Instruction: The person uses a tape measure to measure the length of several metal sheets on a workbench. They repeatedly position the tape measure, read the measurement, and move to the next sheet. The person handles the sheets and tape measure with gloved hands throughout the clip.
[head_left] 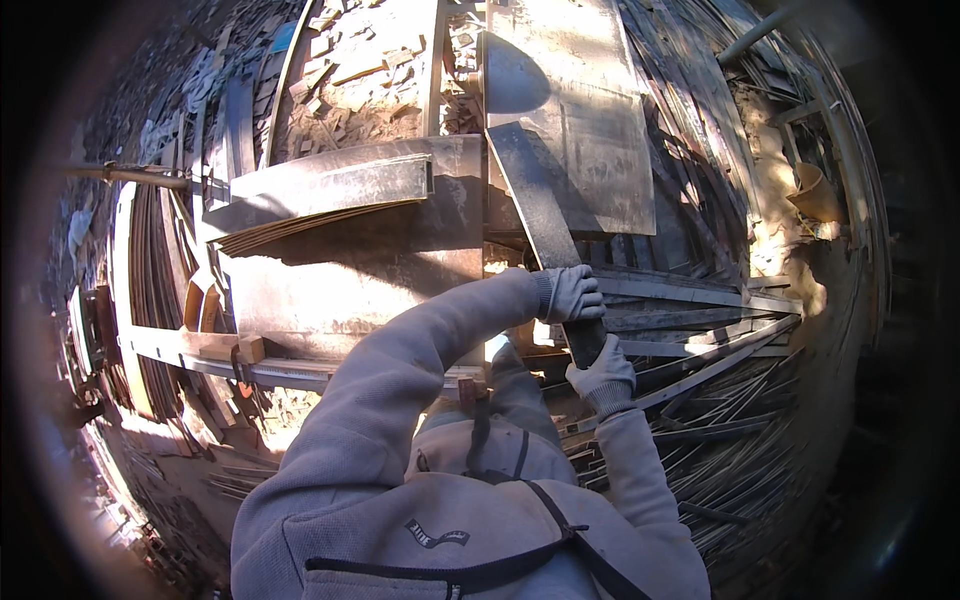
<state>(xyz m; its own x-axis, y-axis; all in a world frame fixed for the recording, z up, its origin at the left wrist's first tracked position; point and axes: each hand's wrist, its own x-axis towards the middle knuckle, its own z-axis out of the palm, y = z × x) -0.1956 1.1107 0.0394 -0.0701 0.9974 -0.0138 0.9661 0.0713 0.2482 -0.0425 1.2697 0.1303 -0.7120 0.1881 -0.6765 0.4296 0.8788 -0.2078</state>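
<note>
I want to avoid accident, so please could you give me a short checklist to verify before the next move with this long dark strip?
1. Hands covered: ok; left hand and right hand are both gloved.
2. Grip: ok; both hands hold the dark strip, the right at its near end.
3. Far end supported: cannot tell whether it touches the metal sheet or hovers above.
4. Apart from the grey channel piece: ok; a gap shows between them.
5. Uncluttered space to the right: not ok; long strips crowd it.
</note>
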